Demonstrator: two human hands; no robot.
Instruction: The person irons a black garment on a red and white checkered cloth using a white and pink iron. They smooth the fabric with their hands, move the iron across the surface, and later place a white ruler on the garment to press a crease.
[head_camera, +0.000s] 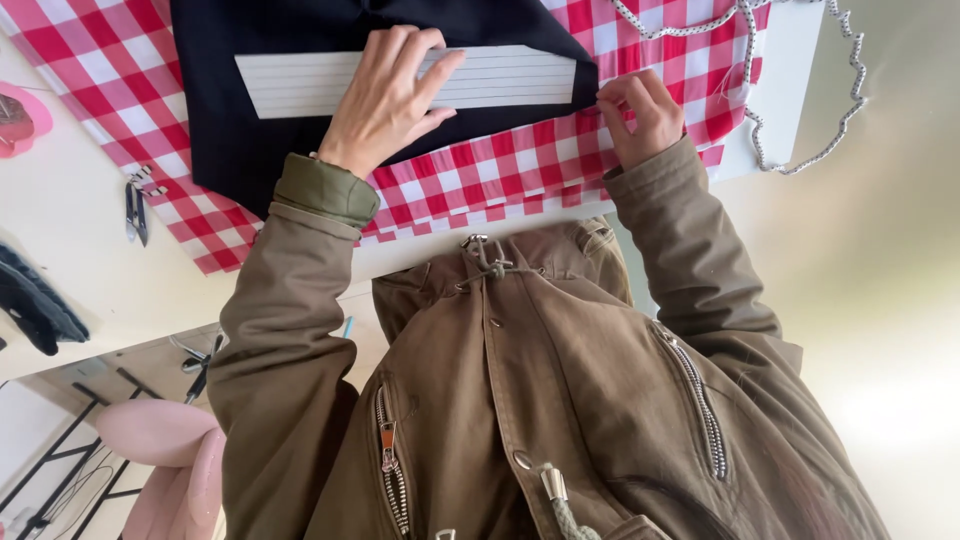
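Observation:
My left hand lies flat, fingers spread, on a white lined ruler-like strip. The strip rests across a dark navy fabric. Under the navy piece lies a red-and-white checked fabric spread on a white table. My right hand pinches the fabric edge at the navy piece's right corner, just beyond the strip's right end. Both sleeves are olive-brown, and my jacket fills the lower frame.
A white-and-grey beaded cord loops over the table's right corner. Small thread snips lie at the left, beside the checked cloth. A pink object and a dark cloth sit at the left edge. A pink chair stands lower left.

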